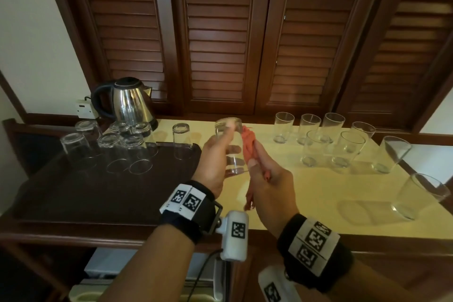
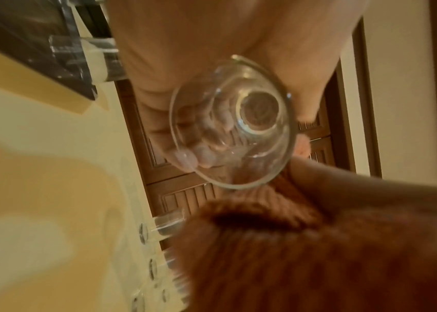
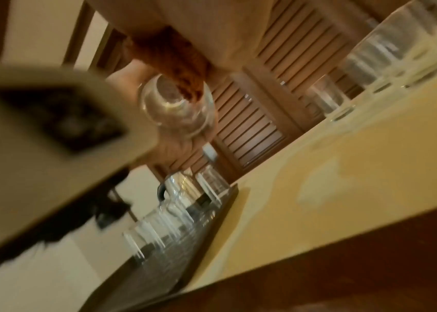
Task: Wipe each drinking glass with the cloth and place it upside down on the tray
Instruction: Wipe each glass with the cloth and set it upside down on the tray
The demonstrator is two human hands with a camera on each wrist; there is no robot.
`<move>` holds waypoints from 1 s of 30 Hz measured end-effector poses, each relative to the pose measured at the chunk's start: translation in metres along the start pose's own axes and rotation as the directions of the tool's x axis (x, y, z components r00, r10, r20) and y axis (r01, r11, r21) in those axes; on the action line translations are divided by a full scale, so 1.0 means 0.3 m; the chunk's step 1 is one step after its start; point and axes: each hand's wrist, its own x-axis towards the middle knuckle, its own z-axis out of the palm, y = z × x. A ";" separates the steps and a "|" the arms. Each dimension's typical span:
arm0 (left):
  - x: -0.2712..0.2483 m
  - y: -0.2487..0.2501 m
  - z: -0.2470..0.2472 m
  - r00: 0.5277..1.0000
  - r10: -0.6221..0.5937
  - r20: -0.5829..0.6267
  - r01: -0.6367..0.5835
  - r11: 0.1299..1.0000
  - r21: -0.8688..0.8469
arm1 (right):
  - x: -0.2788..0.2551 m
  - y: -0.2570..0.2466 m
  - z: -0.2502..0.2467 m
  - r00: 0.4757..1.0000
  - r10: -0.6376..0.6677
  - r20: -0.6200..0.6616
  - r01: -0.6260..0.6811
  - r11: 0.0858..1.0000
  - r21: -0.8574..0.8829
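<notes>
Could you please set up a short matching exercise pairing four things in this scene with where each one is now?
Things:
1. kettle
2. cloth
3. tray
4. held glass

Places:
A. in the left hand
B. left part of the counter, carrying upturned glasses
C. in the right hand
D. back left, by the wall socket

Pairs: 1-D, 2-C, 3-B, 4-A

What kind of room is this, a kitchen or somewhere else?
Probably a hotel room's drinks counter, not a kitchen: an electric kettle, a serving tray of upturned glasses, and louvred wooden doors behind.
</notes>
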 end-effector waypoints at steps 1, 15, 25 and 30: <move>-0.002 0.006 -0.003 0.999 -0.034 0.031 0.035 0.999 -0.008 | -0.002 -0.003 0.000 1.000 0.006 0.001 -0.006 1.000 0.004; 0.003 0.015 -0.003 0.999 0.044 -0.018 -0.044 0.999 -0.004 | 0.022 -0.021 0.005 0.993 -0.115 0.009 0.115 0.991 -0.065; -0.001 0.049 -0.034 0.989 -0.024 0.148 0.021 1.000 0.018 | 0.011 -0.046 0.009 0.998 -0.067 -0.015 0.068 0.998 0.006; 0.002 0.035 -0.035 0.998 0.029 0.064 -0.030 0.999 0.011 | 0.035 -0.062 0.010 0.996 -0.086 -0.003 0.086 0.996 0.005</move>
